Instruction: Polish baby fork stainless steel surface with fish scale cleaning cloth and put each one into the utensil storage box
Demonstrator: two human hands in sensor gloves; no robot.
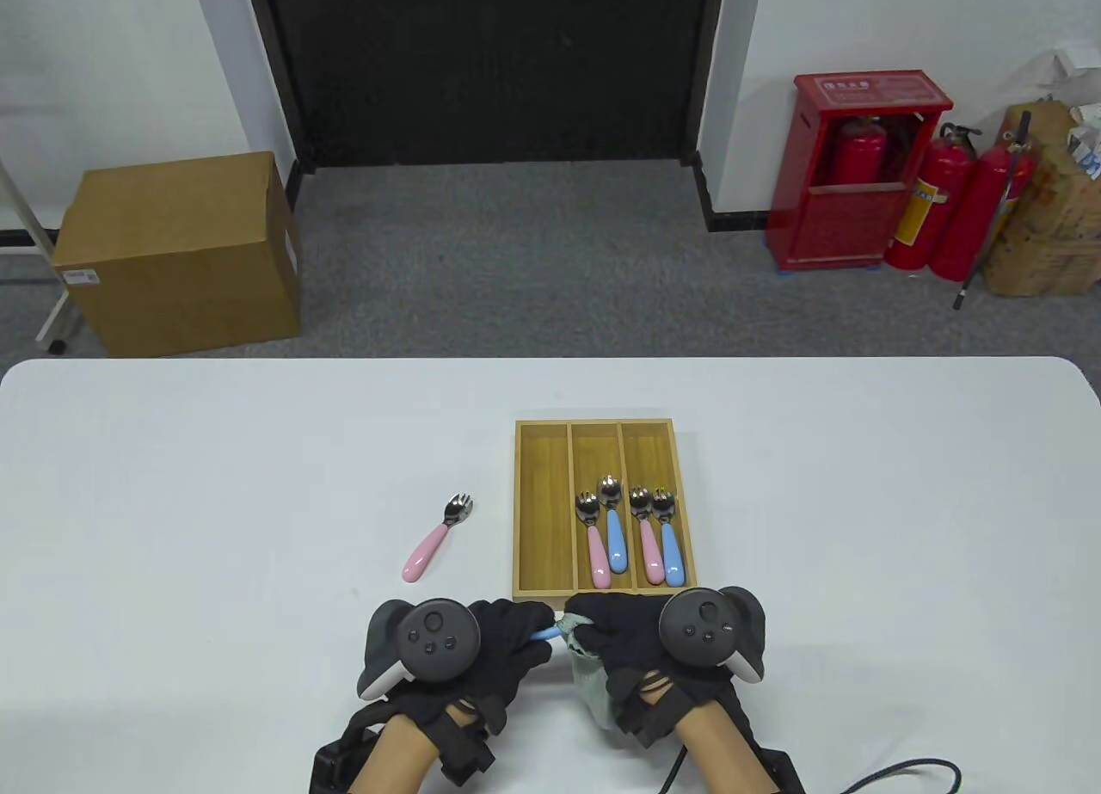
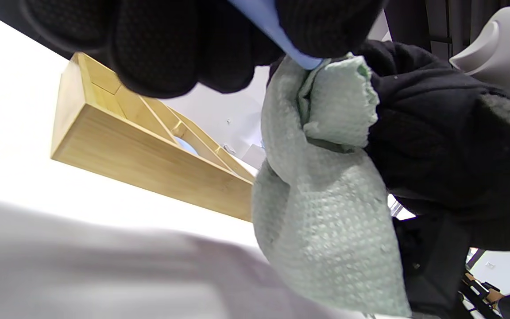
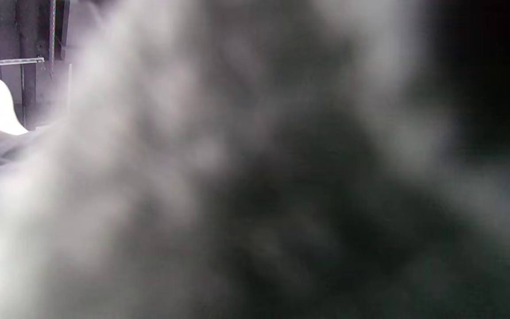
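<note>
My left hand grips the blue handle of a baby fork near the table's front edge. Its steel head is hidden inside the pale green cloth, which my right hand holds bunched around it. In the left wrist view the blue fork handle runs from my fingers into the cloth. The wooden storage box stands just beyond both hands; two forks lie in its middle compartment and two in its right one, the left one is bare. A pink-handled fork lies on the table left of the box.
The white table stretches wide to both sides. The right wrist view is a blur of cloth held close to the lens. On the floor beyond stand a cardboard box and red fire extinguishers.
</note>
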